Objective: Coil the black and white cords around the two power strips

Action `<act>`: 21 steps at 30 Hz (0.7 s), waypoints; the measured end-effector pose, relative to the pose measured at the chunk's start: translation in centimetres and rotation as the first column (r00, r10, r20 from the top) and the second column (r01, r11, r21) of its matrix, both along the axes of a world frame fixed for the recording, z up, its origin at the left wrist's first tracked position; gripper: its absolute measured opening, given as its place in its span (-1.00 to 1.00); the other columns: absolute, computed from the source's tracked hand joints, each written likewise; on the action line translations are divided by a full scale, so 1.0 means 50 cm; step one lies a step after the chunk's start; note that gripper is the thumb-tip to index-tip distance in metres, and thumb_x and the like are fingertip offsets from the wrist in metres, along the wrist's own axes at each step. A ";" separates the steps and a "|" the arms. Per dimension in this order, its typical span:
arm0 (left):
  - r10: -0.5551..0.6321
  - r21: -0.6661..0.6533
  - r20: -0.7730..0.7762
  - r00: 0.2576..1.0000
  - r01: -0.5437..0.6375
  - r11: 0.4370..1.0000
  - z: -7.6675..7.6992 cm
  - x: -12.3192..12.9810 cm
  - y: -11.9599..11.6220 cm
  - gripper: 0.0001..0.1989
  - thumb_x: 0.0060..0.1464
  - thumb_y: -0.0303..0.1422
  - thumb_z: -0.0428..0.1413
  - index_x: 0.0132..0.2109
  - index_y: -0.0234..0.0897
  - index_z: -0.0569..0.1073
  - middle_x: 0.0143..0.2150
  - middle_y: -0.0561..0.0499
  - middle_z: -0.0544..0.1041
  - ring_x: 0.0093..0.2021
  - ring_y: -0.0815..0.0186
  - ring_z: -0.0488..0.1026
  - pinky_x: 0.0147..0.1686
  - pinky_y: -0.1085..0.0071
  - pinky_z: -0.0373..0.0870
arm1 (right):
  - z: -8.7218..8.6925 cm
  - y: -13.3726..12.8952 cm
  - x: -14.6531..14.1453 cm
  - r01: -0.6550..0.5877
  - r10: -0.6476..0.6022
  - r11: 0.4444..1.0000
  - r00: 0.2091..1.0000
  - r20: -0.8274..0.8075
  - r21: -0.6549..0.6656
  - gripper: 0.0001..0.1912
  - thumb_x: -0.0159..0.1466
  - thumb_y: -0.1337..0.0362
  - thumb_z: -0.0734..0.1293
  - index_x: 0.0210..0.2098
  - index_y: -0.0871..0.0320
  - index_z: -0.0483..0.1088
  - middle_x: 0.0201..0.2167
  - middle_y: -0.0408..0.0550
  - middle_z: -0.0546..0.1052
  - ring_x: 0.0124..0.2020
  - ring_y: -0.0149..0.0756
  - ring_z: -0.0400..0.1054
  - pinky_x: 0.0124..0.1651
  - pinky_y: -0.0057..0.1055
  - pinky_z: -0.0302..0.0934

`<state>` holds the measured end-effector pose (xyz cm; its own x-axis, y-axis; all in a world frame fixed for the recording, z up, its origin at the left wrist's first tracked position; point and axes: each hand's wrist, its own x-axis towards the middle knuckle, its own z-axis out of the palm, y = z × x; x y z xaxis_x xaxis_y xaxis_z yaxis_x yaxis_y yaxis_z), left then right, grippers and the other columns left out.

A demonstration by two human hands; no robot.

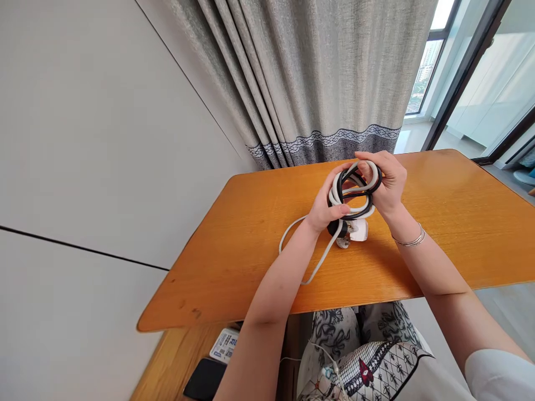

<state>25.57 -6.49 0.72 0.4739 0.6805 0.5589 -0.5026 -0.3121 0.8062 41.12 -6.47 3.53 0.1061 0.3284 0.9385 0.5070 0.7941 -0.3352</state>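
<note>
A coiled bundle of black and white cables [358, 210] is held up between both hands over the wooden table [234, 239]. My left hand [324, 206] grips the coil's left side, its thumb across the front. On the upper right, my right hand [388, 181] has its fingers curled round the loops. Just below the coil are a white plug or adapter [359, 230] and a smaller plug [343, 243]; a black end piece shows beside them, partly hidden. One white cable [321, 260] trails from the bundle, looping leftward on the table behind my left forearm.
A grey curtain [326, 72] hangs behind the table's far edge, and a white wall [104, 139] stands at the left. Below the near left edge lie a black phone-like object [204, 380] and a white printed box [224, 345]. A glass door is at the right.
</note>
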 end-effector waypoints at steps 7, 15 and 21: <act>0.180 -0.028 0.051 0.982 -0.179 0.983 -0.019 0.018 0.009 -0.28 -0.23 0.00 0.46 0.02 -0.15 0.38 -0.05 -0.05 0.58 -0.02 0.16 0.58 0.04 0.23 0.51 | 0.005 -0.002 0.022 0.193 -0.190 0.980 0.979 -0.069 0.038 -0.61 0.43 -0.08 0.26 -0.16 -0.01 0.62 -0.39 -0.11 0.55 -0.26 -0.20 0.50 0.01 -0.07 0.33; 0.150 -0.172 0.004 0.989 -0.147 0.974 -0.020 0.021 0.010 -0.35 -0.12 -0.08 0.43 0.10 -0.09 0.44 0.09 -0.05 0.56 0.06 0.17 0.55 0.08 0.23 0.48 | 0.010 0.025 0.051 0.034 -0.040 0.999 0.985 -0.169 -0.037 -0.66 0.38 -0.09 0.31 -0.10 -0.03 0.59 -0.26 -0.10 0.57 -0.13 -0.14 0.52 -0.01 0.00 0.43; 0.074 -0.135 -0.213 0.974 -0.105 0.985 -0.039 0.024 0.015 -0.06 -0.32 0.14 0.43 0.18 -0.21 0.44 0.22 -0.20 0.51 0.25 -0.04 0.43 0.22 0.11 0.37 | 0.000 0.049 0.058 -0.093 0.072 0.993 0.968 -0.240 -0.076 -0.66 0.40 -0.07 0.30 -0.03 -0.02 0.54 -0.15 -0.09 0.56 -0.02 -0.17 0.51 0.06 -0.07 0.44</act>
<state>26.76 -5.75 -1.25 0.5020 0.7917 0.3480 -0.2958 -0.2209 0.9293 44.03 -3.99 3.53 0.2905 0.4240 0.8578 0.3392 0.7926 -0.5066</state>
